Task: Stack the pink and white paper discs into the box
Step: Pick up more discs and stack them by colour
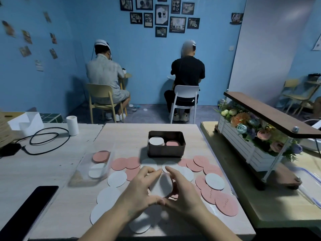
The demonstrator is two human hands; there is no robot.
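Observation:
A dark metal box [166, 151] stands mid-table and holds a white disc stack [156, 141] on its left and a pink disc stack [172, 143] on its right. Loose pink discs [226, 203] and white discs [116, 178] lie scattered on the table in front of it. My left hand [139, 190] and my right hand [184, 192] meet just in front of the box. Together they hold a small stack of white discs [161, 186] upright between curled fingers and thumbs. Some pink discs sit partly hidden behind my right hand.
A clear plastic tray [83, 171] at the left holds one pink and one white disc. A black phone [29, 211] lies at the near left. A cable [43, 138] and white cup [72, 125] sit far left. A flower planter under a wooden shelf [257, 143] stands right. Two people sit beyond.

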